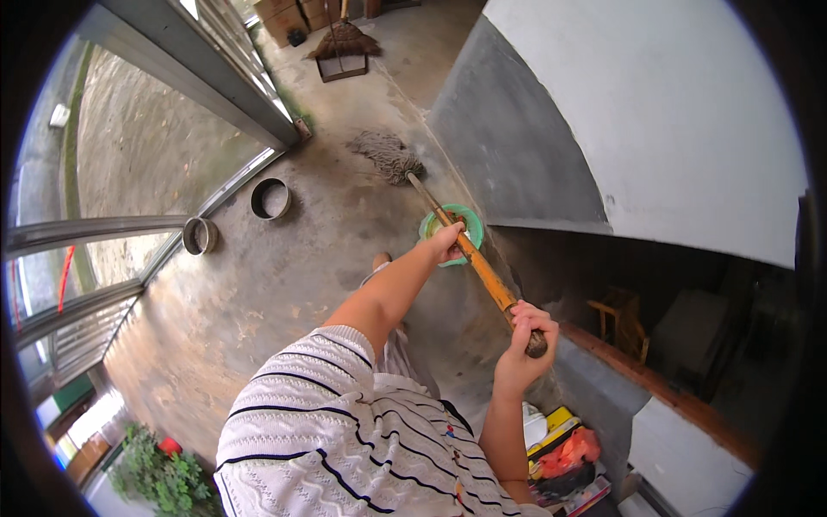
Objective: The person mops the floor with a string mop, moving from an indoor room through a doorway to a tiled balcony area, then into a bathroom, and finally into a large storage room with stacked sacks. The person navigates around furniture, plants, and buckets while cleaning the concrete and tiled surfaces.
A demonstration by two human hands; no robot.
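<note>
A string mop (388, 158) with a grey head and a long yellow-brown wooden handle runs diagonally across the view. Its strands lie spread on the concrete floor ahead of me. My left hand (447, 242) is wrapped round the middle of the handle. Closer to me, my right hand (527, 343) grips the handle near its dark top end. Beneath the handle and my left hand stands a green basin (476, 226), partly covered by them; what lies inside it is hard to make out.
Two round metal containers, one (271, 199) and another (199, 235), stand by the glass door frame on the left. Farther off is a broom with a dustpan (343, 69). A grey-and-white wall (525, 121) rises on the right. Bags and boxes (564, 452) sit at lower right, a leafy plant (159, 474) at lower left.
</note>
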